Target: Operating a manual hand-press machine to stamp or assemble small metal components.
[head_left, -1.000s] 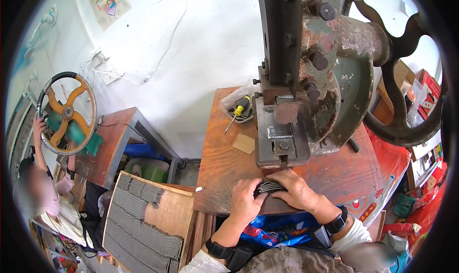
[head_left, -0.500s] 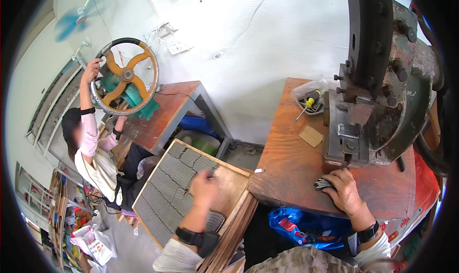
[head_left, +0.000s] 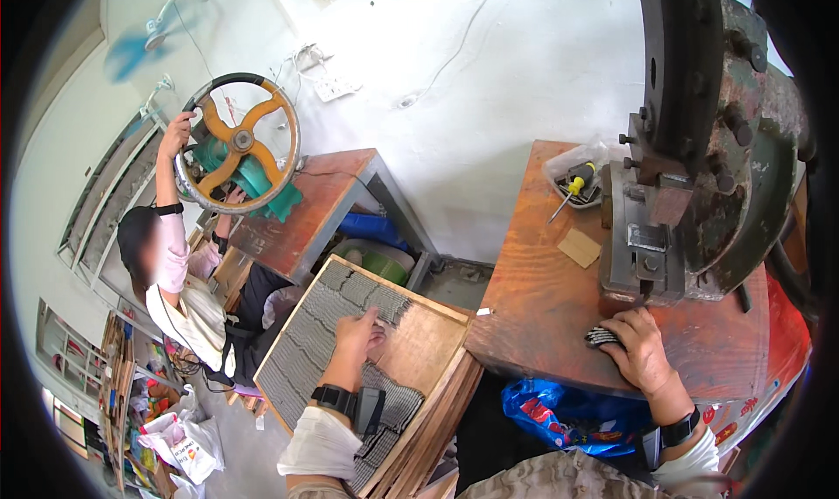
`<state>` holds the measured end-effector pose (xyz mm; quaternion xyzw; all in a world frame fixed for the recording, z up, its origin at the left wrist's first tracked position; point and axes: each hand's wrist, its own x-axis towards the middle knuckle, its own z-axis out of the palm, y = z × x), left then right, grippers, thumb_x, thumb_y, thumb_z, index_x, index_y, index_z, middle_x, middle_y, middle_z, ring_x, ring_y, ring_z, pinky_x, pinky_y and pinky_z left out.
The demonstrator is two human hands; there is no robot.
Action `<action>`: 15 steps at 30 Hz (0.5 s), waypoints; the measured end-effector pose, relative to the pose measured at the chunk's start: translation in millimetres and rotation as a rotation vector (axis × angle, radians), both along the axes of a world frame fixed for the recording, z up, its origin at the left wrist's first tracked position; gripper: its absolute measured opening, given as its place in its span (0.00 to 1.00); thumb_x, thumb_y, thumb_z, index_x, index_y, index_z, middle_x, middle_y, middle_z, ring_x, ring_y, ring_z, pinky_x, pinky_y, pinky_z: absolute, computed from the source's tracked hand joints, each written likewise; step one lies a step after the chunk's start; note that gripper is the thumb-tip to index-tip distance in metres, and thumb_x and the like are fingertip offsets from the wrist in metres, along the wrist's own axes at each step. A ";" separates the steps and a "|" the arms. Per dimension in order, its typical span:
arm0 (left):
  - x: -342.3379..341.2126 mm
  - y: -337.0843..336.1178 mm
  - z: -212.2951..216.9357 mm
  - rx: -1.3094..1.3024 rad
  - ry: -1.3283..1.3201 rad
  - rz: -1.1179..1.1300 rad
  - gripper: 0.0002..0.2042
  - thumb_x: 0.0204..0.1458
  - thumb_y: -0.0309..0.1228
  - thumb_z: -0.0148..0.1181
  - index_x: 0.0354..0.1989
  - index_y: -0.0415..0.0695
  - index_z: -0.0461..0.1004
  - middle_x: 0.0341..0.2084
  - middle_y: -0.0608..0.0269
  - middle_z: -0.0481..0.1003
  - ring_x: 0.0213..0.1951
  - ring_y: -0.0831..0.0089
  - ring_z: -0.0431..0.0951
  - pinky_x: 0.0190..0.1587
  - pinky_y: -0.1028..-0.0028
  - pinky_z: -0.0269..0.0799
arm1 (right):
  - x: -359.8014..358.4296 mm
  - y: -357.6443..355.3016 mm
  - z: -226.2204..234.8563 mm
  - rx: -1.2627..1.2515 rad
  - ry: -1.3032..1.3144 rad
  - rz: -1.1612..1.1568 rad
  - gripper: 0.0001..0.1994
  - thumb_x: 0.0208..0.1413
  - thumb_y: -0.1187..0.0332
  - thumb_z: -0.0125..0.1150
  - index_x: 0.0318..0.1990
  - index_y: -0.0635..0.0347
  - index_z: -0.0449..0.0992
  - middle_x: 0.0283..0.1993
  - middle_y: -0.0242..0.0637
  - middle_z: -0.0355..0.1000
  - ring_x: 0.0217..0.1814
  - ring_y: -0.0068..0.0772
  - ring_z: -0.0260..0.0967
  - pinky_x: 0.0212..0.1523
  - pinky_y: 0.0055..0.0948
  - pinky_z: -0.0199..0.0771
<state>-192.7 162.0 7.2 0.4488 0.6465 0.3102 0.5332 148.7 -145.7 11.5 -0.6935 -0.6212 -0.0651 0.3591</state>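
My left hand (head_left: 356, 336) is over a shallow wooden tray (head_left: 434, 331), its fingers curled at the edge of closely packed rows of small grey metal pieces (head_left: 306, 329). Whatever is between those fingertips is too small to make out. On the wooden bench, my right hand (head_left: 639, 349) is closed round a short stack of thin grey metal pieces (head_left: 600, 336); part of the stack shows beside the thumb. That hand rests just in front of the base of a heavy press (head_left: 642, 259). A metal block and a bolt sit on the press bed.
A plastic tub (head_left: 572, 189) holding a yellow-handled screwdriver (head_left: 580, 181) stands behind a piece of cardboard (head_left: 579, 247). Under the bench edge hangs a blue plastic bag (head_left: 559, 416). To the left, a co-worker (head_left: 175, 280) grips a large handwheel (head_left: 240, 141) on another bench.
My left hand has shifted left over the tray, toward the packed rows. My right hand stays in place with the stack. The whole view has swung slightly.
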 end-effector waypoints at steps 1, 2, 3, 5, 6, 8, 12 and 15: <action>0.5 2.3 -6.7 0.000 0.002 0.009 0.14 0.52 0.30 0.62 0.36 0.29 0.71 0.28 0.47 0.76 0.23 0.63 0.77 0.26 0.69 0.77 | -0.1 0.8 0.1 0.012 0.009 0.008 0.18 0.35 0.74 0.70 0.39 0.61 0.77 0.37 0.43 0.71 0.42 0.48 0.67 0.44 0.40 0.68; 1.5 9.5 -19.6 0.079 0.038 0.035 0.14 0.50 0.30 0.65 0.34 0.28 0.71 0.27 0.48 0.76 0.21 0.65 0.76 0.23 0.71 0.73 | -0.8 1.1 0.4 0.013 0.010 0.017 0.18 0.35 0.74 0.70 0.39 0.61 0.77 0.37 0.43 0.71 0.42 0.48 0.67 0.44 0.40 0.68; 5.5 12.2 -24.4 0.157 0.074 0.056 0.14 0.48 0.29 0.67 0.32 0.28 0.72 0.25 0.49 0.76 0.19 0.66 0.75 0.19 0.73 0.70 | -0.5 1.8 -0.2 0.013 0.008 0.015 0.18 0.35 0.74 0.70 0.39 0.61 0.77 0.37 0.43 0.71 0.41 0.48 0.67 0.44 0.40 0.68; 3.3 10.4 -28.7 0.212 0.127 0.076 0.14 0.46 0.29 0.69 0.24 0.30 0.72 0.18 0.52 0.74 0.15 0.69 0.72 0.16 0.72 0.66 | -2.0 3.2 -0.7 0.015 0.007 0.021 0.18 0.35 0.74 0.70 0.39 0.61 0.77 0.37 0.43 0.71 0.41 0.48 0.67 0.44 0.40 0.68; 6.7 11.1 -31.9 0.264 0.171 0.080 0.17 0.45 0.30 0.71 0.15 0.32 0.71 0.12 0.56 0.72 0.10 0.71 0.69 0.12 0.72 0.63 | -1.8 1.8 -0.9 0.007 0.003 0.016 0.18 0.35 0.74 0.70 0.39 0.61 0.77 0.38 0.43 0.71 0.41 0.48 0.67 0.44 0.40 0.68; 5.1 16.9 -43.0 0.252 0.134 0.084 0.16 0.44 0.29 0.71 0.15 0.31 0.71 0.12 0.55 0.72 0.10 0.71 0.69 0.12 0.72 0.63 | -1.4 1.3 -1.0 -0.002 -0.007 0.010 0.18 0.36 0.74 0.70 0.39 0.61 0.77 0.38 0.43 0.71 0.41 0.48 0.67 0.44 0.40 0.68; 1.6 17.6 -49.8 0.287 0.095 0.124 0.15 0.43 0.27 0.72 0.16 0.31 0.72 0.12 0.55 0.72 0.11 0.71 0.70 0.13 0.72 0.63 | -1.8 0.6 -0.9 -0.004 0.010 0.012 0.18 0.36 0.74 0.70 0.39 0.61 0.77 0.38 0.43 0.71 0.41 0.48 0.67 0.44 0.40 0.68; 3.0 17.0 -48.5 0.255 0.087 0.149 0.15 0.43 0.28 0.72 0.16 0.31 0.72 0.12 0.55 0.72 0.11 0.71 0.70 0.13 0.73 0.62 | -2.0 0.7 0.6 -0.004 0.008 0.008 0.18 0.36 0.74 0.70 0.39 0.61 0.77 0.38 0.44 0.71 0.42 0.48 0.67 0.44 0.40 0.68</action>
